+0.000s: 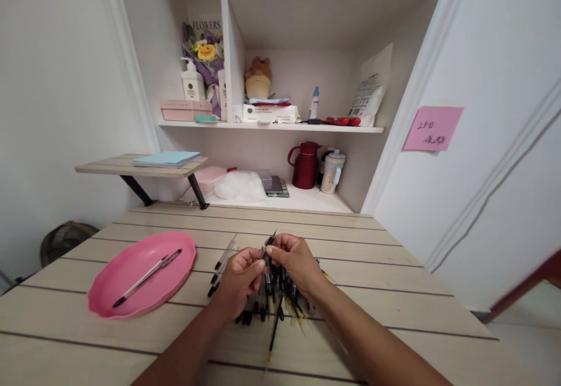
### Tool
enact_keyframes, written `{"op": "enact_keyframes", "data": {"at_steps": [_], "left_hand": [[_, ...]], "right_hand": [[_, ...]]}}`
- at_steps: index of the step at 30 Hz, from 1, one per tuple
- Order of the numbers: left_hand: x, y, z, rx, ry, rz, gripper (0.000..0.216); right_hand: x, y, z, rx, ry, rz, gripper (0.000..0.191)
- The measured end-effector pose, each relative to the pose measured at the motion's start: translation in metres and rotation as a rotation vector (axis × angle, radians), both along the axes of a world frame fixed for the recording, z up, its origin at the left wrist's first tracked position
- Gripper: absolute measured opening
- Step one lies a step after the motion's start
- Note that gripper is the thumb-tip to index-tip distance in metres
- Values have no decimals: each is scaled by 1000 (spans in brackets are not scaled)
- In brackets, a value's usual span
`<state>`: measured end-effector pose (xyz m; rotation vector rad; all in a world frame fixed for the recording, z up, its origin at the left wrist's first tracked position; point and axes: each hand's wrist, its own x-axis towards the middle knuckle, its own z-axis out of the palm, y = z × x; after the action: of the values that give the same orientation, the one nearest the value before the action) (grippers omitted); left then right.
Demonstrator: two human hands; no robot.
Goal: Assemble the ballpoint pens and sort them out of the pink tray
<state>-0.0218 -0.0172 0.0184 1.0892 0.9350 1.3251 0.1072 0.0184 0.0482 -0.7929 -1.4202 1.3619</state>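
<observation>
My left hand and my right hand meet above the middle of the table, both pinching a small dark pen. Its pointed black end sticks up past my right fingertips; the rest is hidden by my fingers. Beneath and between my hands lies a pile of pen parts, with clear barrels, black caps and dark refills with yellow bits. To the left of it, several clear pen barrels with black ends lie side by side. A pink scalloped tray further left holds a pen and a thin light refill beside it.
The slatted wooden table reaches back to a white shelf unit. A small raised stand with blue paper is at the back left. A red jug and a pale cup stand behind the table.
</observation>
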Motion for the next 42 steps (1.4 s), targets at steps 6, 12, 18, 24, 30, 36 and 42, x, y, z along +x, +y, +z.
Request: {"op": "enact_keyframes", "data": {"at_steps": [6, 12, 18, 24, 30, 36, 42], "left_hand": [[-2, 1, 4, -32, -48, -62, 21], [-1, 0, 5, -120, -190, -164, 34], [0, 0, 4, -160, -394, -248, 24], [-2, 1, 2, -149, -534, -274, 20], [-1, 2, 2, -138, -571, -261, 15], [-3, 3, 5, -121, -573, -208, 14], [-4, 5, 5, -113, -555, -182, 15]], "right_hand": [[18, 9, 13, -13, -97, 89, 19], [47, 22, 31, 7, -154, -41, 19], [66, 37, 27, 28, -371, -100, 12], [93, 37, -13, -10, -610, -67, 12], [106, 27, -36, -50, -574, -61, 9], [109, 18, -39, 63, -595, -85, 6], [131, 19, -31, 90, -782, -112, 5]]}}
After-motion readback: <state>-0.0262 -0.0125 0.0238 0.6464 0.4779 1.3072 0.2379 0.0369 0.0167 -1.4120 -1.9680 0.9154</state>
